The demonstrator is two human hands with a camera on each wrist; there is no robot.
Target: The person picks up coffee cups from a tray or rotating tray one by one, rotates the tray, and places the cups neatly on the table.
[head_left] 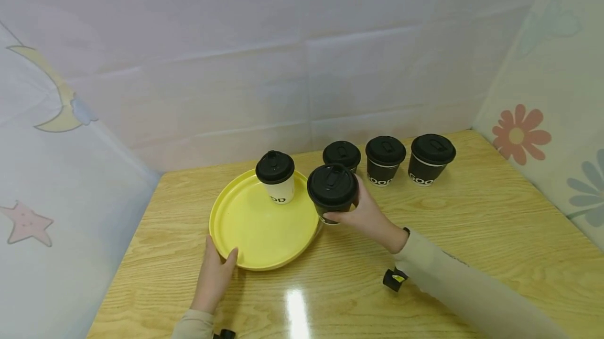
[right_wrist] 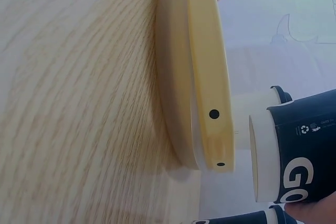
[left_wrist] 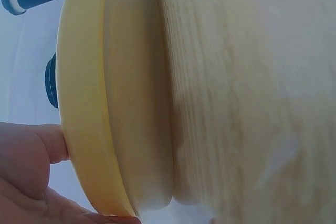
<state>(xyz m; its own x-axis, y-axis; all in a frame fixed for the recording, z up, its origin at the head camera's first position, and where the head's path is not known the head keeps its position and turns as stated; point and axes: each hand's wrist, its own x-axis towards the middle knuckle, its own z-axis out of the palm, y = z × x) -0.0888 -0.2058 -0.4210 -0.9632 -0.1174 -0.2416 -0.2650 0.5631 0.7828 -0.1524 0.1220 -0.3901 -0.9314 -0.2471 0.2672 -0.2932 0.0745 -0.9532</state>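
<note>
My left hand (head_left: pixel 215 273) holds the near left rim of a round yellow tray (head_left: pixel 264 234), its thumb and fingers spread at the edge. My right hand (head_left: pixel 370 219) grips a black paper coffee cup (right_wrist: pixel 310 145) with a black lid (head_left: pixel 332 184) and white lettering. This cup is raised near the tray's right edge, its white base apart from the tray in the right wrist view. On the tray's far part stands a white paper cup (head_left: pixel 281 191) with a black lid. In the left wrist view the thumb (left_wrist: pixel 52 142) touches the rim.
Three black lidded cups stand in a row at the back right: a partly hidden one (head_left: pixel 342 153), a middle one (head_left: pixel 385 163) and a right one (head_left: pixel 430 161). Fabric walls (head_left: pixel 226 93) enclose the wooden table (head_left: pixel 472 213) at the back and sides.
</note>
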